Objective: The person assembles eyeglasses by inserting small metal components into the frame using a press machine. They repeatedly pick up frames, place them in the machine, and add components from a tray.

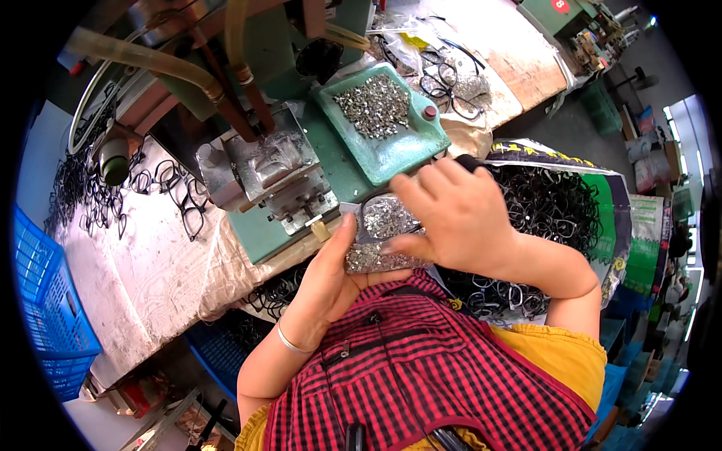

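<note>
Cluttered workbench [177,278], metal bits [368,259] clasped in left grip [336,276], right grip [468,218] beside them, hold unclear

Left of the machine [274,161], the near tabletop [150,278] gives a hand room — loose frames [71,184] clutter its far part. A narrow strip of base [333,155] opens between machine and tray [387,155] (heaped with bits [372,105]). Left hand [331,274], right hand [462,214] and container [368,259] block the front; a sack [614,203], the right.

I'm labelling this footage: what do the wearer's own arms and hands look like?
The left hand and right hand are ungloved, forearms bare. A thin silvery bangle circles the left wrist; none shows on the right. The yellow sleeves are short, with frilled edges.
</note>
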Tool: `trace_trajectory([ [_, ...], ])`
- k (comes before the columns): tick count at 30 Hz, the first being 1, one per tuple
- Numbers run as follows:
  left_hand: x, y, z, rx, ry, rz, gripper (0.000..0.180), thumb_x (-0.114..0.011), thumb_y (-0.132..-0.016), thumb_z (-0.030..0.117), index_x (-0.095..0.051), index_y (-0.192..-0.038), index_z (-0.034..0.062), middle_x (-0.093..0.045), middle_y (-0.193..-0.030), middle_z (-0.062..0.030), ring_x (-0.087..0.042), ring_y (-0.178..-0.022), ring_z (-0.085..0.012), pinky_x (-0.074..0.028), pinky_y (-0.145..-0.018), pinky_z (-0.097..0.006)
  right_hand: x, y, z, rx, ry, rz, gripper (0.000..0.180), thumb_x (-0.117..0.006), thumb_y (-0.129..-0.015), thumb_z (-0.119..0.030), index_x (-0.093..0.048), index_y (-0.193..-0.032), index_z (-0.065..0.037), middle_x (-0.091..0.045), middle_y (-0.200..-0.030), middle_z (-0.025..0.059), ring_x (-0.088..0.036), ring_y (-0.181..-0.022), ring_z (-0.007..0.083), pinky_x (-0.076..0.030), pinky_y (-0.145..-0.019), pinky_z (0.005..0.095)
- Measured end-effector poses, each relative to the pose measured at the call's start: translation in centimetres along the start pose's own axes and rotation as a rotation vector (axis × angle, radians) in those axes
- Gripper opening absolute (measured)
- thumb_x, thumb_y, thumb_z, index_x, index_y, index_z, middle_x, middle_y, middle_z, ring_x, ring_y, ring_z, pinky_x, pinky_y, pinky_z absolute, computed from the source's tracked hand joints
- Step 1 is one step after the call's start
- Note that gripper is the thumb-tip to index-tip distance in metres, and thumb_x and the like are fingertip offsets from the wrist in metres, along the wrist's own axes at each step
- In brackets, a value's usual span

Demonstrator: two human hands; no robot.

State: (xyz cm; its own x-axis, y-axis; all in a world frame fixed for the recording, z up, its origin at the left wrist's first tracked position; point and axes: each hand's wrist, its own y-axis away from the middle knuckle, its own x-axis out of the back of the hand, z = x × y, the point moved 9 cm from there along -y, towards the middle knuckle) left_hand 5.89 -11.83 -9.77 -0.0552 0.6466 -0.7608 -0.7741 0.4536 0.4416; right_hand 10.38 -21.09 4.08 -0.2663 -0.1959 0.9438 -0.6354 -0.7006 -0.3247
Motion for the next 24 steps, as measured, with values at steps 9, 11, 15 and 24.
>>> trace_trajectory([
  [9,-1.4,0.4,-2.1,0.116,-0.031,0.043,0.055,-0.035,-0.109,0.045,-0.043,-0.143,0.0029,-0.062,-0.131,-0.0171,-0.067,-0.114,-0.0327,-0.065,-0.083,-0.048,-1.2,4.1,2.1,-0.001,-0.034,-0.169,0.053,-0.070,-0.079,-0.059,-0.064,-0.106,-0.014,-0.055,-0.078,-0.0005,-0.057,-0.075,0.0176,-0.041,-0.058,0.0331],
  [11,-1.2,-0.1,-3.0,0.128,-0.018,0.025,0.055,-0.037,-0.109,0.044,-0.042,-0.144,0.0025,-0.062,-0.131,-0.0183,-0.067,-0.114,-0.0331,-0.065,-0.084,-0.047,-1.2,6.1,3.4,-0.086,-0.070,-0.218,0.054,-0.070,-0.078,-0.059,-0.066,-0.108,-0.014,-0.055,-0.078,-0.0004,-0.058,-0.078,0.0191,-0.040,-0.060,0.0357],
  [15,-0.3,-0.6,-2.5,0.107,-0.068,0.042,0.056,-0.036,-0.109,0.045,-0.042,-0.145,0.0028,-0.062,-0.132,-0.0166,-0.066,-0.116,-0.0311,-0.064,-0.085,-0.047,-0.6,10.7,6.7,-0.237,-0.035,-0.274,0.051,-0.074,-0.078,-0.052,-0.068,-0.108,-0.012,-0.059,-0.081,0.0017,-0.059,-0.080,0.0221,-0.040,-0.064,0.0378],
  [24,-2.3,-1.7,-1.2,0.118,-0.312,-0.099,0.059,-0.034,-0.110,0.047,-0.042,-0.147,0.0020,-0.063,-0.131,-0.0136,-0.068,-0.111,-0.0245,-0.064,-0.083,-0.042,-0.4,7.7,8.3,-0.377,-0.619,-0.190,0.052,-0.082,-0.079,-0.035,-0.068,-0.118,-0.004,-0.069,-0.112,0.0131,-0.066,-0.101,0.0315,-0.053,-0.089,0.0403],
])
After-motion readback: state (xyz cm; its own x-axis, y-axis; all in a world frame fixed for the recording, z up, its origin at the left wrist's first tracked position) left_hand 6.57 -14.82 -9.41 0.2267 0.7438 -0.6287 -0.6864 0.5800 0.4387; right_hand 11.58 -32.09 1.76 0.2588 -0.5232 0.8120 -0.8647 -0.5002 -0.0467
